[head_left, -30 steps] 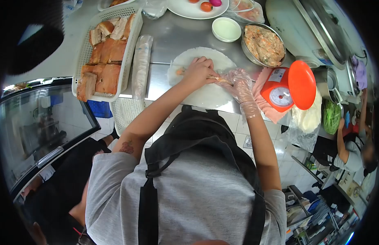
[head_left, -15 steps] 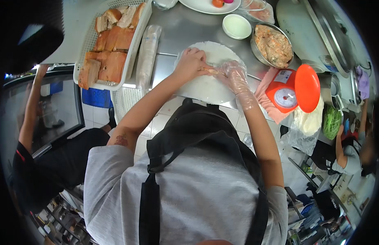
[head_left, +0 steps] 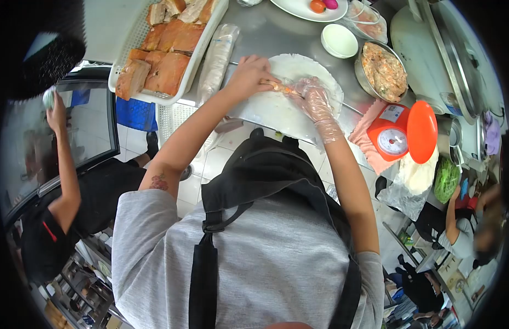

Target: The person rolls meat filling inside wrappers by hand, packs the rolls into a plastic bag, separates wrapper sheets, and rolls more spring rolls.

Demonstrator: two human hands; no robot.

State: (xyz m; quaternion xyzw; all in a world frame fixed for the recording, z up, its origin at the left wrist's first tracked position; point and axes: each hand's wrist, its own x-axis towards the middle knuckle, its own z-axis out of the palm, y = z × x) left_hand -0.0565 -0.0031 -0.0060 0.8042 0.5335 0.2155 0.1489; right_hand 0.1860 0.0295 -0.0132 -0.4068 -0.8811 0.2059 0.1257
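Note:
Round white translucent wrapper sheets [head_left: 265, 112], looking like rice paper, lie overlapping at the counter's near edge. Across them runs a short strip of orange-and-white minced filling [head_left: 279, 86]. My left hand [head_left: 251, 77], bare, has its fingers curled around the strip's left end. In a clear plastic glove, my right hand [head_left: 316, 103] presses its bent fingers round the right end; its fingertips are partly hidden. A metal bowl [head_left: 362, 77] of the same-looking minced filling [head_left: 384, 70] stands to the right.
Left are a white basket [head_left: 184, 90] of cooked pork slabs [head_left: 166, 68] and a plastic-wrapped pack [head_left: 218, 63]. A pale green bowl [head_left: 340, 41] sits behind. A red scale [head_left: 390, 134] stands on a pink cloth [head_left: 365, 131]. Another person's hand [head_left: 56, 115] reaches toward a glass door [head_left: 35, 142].
The view has shifted, so the counter things appear further right. Both hands stay at the filling, my left fingers still at its left end. The person at left has moved their arm.

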